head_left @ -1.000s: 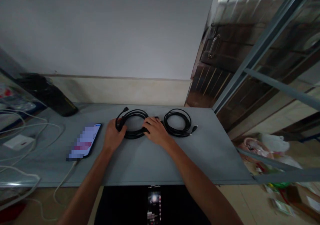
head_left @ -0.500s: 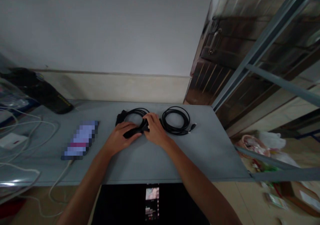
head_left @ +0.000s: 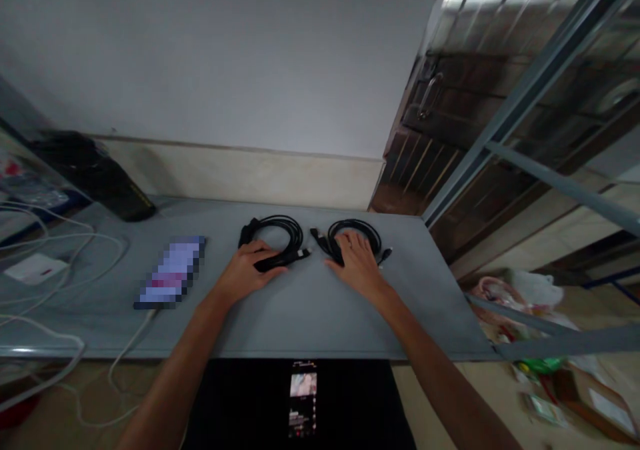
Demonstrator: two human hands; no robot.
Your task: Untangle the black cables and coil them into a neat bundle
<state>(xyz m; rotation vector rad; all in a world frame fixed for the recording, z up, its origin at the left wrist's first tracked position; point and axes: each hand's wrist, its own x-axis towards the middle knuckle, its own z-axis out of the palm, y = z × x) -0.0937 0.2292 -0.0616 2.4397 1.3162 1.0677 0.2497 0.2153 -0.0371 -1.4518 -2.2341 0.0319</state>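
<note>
Two coiled black cables lie side by side on a grey tabletop. At the lower left of the left cable (head_left: 299,230), my left hand (head_left: 247,271) has its thumb and fingers closed around the thick black section. That coil's plug end points right, toward the gap between the coils. Over the right cable (head_left: 374,231), my right hand (head_left: 357,263) lies with fingers on the ring and thumb spread to the left. Its connectors stick out on both sides of the hand. The coil's lower part is hidden beneath my palm.
A phone (head_left: 173,273) with a white charging cord lies to the left. Beyond it are a white adapter (head_left: 36,269), loose white cables and a dark bottle-like object (head_left: 107,180). Another lit phone (head_left: 303,400) is below the table edge. A metal frame (head_left: 560,177) borders the right.
My right hand has left the left coil and moved right onto the right coil. My left hand stays at the left coil. The view has shifted slightly.
</note>
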